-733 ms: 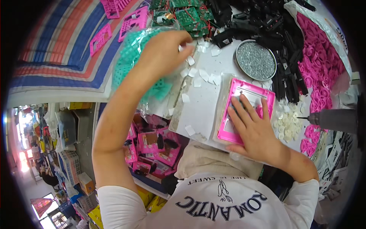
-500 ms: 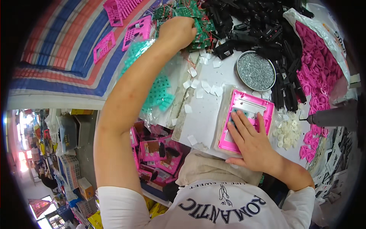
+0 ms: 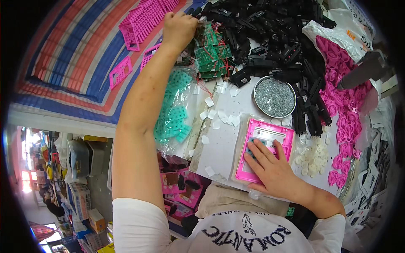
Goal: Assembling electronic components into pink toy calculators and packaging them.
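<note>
My left hand (image 3: 180, 28) reaches far forward and closes its fingers on a green circuit board at the top of a stack of green circuit boards (image 3: 211, 52) with red wires. My right hand (image 3: 273, 168) lies flat, fingers spread, on a pink plastic frame (image 3: 266, 145) with a teal keypad inside it, on the white work surface (image 3: 223, 145). A clear bag of teal keypads (image 3: 175, 111) lies just right of my left forearm.
A round tin of small silvery screws (image 3: 274, 97) stands beyond the frame. Black plastic parts (image 3: 274, 38) are heaped at the back, pink rings (image 3: 344, 105) at the right, pink frames (image 3: 141, 21) on a striped cloth at the left. White squares and discs (image 3: 312, 156) litter the surface.
My left hand has moved from the white squares forward and up to the stack of green circuit boards. My right hand has stayed pressed on the pink frame.
</note>
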`<state>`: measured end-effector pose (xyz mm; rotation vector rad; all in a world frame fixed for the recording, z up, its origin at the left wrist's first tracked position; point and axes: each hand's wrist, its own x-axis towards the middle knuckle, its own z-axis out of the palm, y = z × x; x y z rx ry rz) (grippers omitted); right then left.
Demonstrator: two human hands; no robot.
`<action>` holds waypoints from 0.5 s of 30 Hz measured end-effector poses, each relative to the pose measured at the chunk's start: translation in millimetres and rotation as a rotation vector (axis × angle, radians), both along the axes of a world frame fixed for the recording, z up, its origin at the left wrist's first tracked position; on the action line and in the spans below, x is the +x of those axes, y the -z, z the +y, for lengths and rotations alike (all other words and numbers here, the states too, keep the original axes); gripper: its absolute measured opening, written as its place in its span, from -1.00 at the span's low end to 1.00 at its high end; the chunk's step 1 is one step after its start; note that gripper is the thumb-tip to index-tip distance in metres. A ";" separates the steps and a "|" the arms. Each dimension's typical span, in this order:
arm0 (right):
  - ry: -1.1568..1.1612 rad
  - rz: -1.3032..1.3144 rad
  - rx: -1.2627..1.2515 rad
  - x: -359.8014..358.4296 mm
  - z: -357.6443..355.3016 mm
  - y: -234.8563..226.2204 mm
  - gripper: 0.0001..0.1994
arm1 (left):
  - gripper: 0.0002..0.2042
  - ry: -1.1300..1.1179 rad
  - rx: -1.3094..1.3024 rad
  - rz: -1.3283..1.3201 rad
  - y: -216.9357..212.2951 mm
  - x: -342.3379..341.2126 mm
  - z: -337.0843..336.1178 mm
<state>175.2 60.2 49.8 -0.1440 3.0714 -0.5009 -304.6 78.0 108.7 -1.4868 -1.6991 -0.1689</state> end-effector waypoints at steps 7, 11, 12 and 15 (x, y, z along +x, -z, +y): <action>-0.004 0.049 0.004 0.2 -2.7 2.7 -0.22 | -0.82 -0.018 0.117 -1.411 14.5 1.8 -77.1; -0.001 0.099 -0.025 0.4 0.2 1.4 -0.26 | -0.81 0.037 0.725 -1.989 -7.3 18.9 -109.6; 0.001 0.153 -0.040 0.1 0.9 -2.0 -0.29 | -0.83 0.194 0.838 -2.132 -9.1 20.3 -121.0; 0.026 0.373 -0.278 -11.3 6.8 -11.3 -0.42 | -0.87 0.552 0.880 -2.315 -14.5 70.5 -145.8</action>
